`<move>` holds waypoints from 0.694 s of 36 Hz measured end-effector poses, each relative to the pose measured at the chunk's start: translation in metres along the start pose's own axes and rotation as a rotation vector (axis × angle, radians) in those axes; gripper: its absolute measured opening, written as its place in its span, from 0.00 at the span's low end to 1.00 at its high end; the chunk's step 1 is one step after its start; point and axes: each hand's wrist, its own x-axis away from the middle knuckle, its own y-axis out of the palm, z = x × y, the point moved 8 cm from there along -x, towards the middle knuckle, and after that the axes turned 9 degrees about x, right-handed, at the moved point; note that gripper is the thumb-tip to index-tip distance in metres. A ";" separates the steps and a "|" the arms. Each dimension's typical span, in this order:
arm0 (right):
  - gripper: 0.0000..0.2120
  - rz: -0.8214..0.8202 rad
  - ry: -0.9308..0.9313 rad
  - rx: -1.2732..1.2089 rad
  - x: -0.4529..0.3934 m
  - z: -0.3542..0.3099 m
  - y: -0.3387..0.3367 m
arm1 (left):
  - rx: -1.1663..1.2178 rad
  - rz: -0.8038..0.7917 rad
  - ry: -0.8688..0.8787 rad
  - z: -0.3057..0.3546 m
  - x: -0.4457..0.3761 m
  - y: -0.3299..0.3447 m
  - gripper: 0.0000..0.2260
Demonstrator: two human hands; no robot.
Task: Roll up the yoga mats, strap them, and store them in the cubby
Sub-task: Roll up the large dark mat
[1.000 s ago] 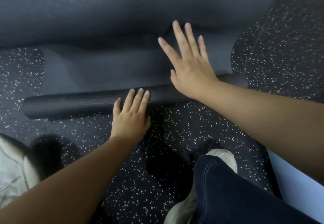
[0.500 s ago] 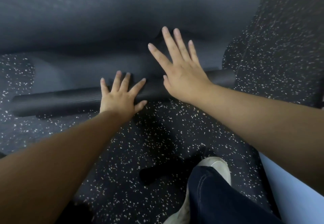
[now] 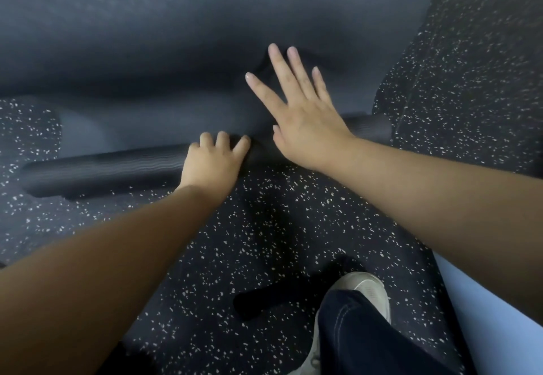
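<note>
Head view caught a dark, finely ribbed yoga mat (image 3: 102, 166) on the speckled floor (image 3: 264, 242), its near end wound into a slim roll and the rest lying flat beyond. The roll's long axis ran left to right, right end slightly farther away. The left hand (image 3: 213, 163) curled over the roll, gripping it; the right hand (image 3: 305, 119) pressed down flat, fingers spread.

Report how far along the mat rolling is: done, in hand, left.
Done: only a thin rolled part lies formed at the near edge of the dark yoga mat. In hand: the left hand curls over the roll, and the right hand lies flat with fingers spread across it. Left: most of the mat lies unrolled; no strap or cubby is in view.
</note>
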 end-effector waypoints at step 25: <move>0.42 0.047 -0.029 -0.073 0.010 0.015 -0.008 | -0.042 0.033 0.008 -0.021 -0.032 0.009 0.38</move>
